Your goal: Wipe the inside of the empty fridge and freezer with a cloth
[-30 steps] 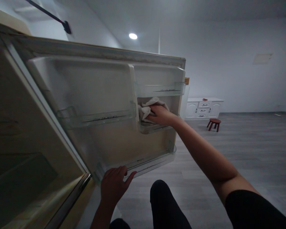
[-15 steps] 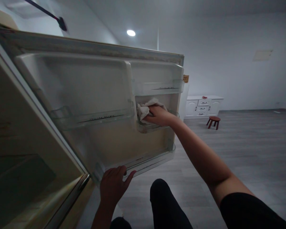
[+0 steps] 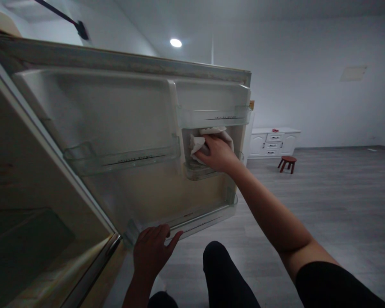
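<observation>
The inner side of an open fridge door (image 3: 115,111) fills the left and middle of the view. My right hand (image 3: 218,155) is closed on a white cloth (image 3: 197,142), pressing it inside the small middle door shelf (image 3: 200,174) on the right. A clear shelf (image 3: 214,115) with printed marks sits just above that hand. My left hand (image 3: 152,246) grips the rim of the bottom door shelf (image 3: 205,224), fingers curled over it and thumb along the front. Another clear shelf (image 3: 137,159) runs across the left half of the door.
At the left is the dark fridge interior (image 3: 25,179) with its metal-edged frame. My knee (image 3: 220,265) is below the door. Farther off stand a white cabinet (image 3: 276,143) and a small red-brown stool (image 3: 288,161) on grey wood-look floor (image 3: 333,205).
My right hand and the cloth have shifted slightly right within the middle shelf. The door has swung a little. My left hand stays on the bottom shelf.
</observation>
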### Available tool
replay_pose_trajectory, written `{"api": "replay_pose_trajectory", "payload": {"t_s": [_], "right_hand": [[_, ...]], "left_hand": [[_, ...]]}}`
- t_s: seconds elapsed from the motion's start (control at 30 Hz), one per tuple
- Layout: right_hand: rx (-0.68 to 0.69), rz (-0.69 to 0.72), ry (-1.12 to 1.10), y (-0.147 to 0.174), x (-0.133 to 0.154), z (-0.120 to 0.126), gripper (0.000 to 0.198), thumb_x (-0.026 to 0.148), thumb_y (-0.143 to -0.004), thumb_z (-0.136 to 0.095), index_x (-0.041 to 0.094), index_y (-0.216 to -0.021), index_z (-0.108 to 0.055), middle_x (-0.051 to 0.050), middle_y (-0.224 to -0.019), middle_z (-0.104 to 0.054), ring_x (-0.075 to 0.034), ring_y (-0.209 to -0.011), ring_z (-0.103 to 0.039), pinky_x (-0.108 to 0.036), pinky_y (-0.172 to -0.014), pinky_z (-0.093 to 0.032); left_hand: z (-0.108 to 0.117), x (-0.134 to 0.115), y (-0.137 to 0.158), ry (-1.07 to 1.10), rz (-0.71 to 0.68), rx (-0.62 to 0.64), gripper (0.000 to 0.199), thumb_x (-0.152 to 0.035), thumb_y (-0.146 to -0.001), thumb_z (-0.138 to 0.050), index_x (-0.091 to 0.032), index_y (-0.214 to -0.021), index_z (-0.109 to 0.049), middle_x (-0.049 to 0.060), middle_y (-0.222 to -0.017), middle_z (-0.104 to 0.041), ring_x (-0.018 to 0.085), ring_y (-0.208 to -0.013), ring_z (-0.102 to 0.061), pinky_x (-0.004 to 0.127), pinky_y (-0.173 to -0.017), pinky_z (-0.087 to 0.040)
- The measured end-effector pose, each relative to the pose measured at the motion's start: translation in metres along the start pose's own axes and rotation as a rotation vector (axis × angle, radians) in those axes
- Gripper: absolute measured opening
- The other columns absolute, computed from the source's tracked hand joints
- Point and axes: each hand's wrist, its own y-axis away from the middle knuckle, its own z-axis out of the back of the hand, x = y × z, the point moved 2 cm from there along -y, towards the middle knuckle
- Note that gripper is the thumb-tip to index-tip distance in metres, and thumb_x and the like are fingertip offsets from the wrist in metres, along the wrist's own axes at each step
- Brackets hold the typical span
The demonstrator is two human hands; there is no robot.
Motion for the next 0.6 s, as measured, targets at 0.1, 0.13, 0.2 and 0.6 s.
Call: {"api": "replay_pose_trajectory", "payload": {"t_s": [0.1,0.13,0.2,0.6], "right_hand": [[0.011,-0.003,0.008,-0.001,-0.001,-0.001,0.049,0.049,-0.094,-0.056,0.013,-0.126,-0.059,-0.017,-0.125,-0.065,-0.032,-0.116,-0.058,-0.039,-0.096,-0.045],[0.016,-0.002,0.009,-0.001,-0.001,-0.001,0.049,0.05,-0.094,-0.056,0.013,-0.127,-0.058,-0.017,-0.124,-0.065,-0.032,-0.115,-0.058,-0.038,-0.095,-0.045],[0.029,0.0,0.007,-0.001,0.0,-0.001,0.049,0.049,-0.094,-0.057,0.012,-0.127,-0.058,-0.017,-0.125,-0.065,-0.032,-0.115,-0.059,-0.038,-0.095,-0.045],[0.183,0.358,-0.103,-0.015,0.0,-0.004,0.042,0.038,-0.095,-0.058,0.011,-0.127,-0.062,-0.015,-0.134,-0.063,-0.029,-0.123,-0.057,-0.036,-0.106,-0.043]], "left_hand": [[0.0,0.001,0.0,0.003,0.003,0.016,0.041,-0.057,-0.093,-0.061,-0.023,-0.071,-0.053,-0.002,-0.062,-0.059,0.019,-0.063,-0.06,0.036,-0.077,-0.042],[0.0,0.001,0.0,0.005,0.003,0.018,0.041,-0.057,-0.093,-0.06,-0.023,-0.071,-0.053,-0.002,-0.062,-0.059,0.019,-0.063,-0.06,0.036,-0.077,-0.042],[0.0,0.001,-0.001,0.01,0.002,0.014,0.041,-0.056,-0.094,-0.06,-0.023,-0.071,-0.053,-0.002,-0.062,-0.059,0.019,-0.063,-0.06,0.036,-0.076,-0.042],[0.002,-0.001,-0.002,0.01,-0.005,-0.003,0.039,-0.053,-0.094,-0.062,-0.023,-0.07,-0.053,-0.002,-0.062,-0.059,0.018,-0.063,-0.06,0.036,-0.076,-0.042]]}}
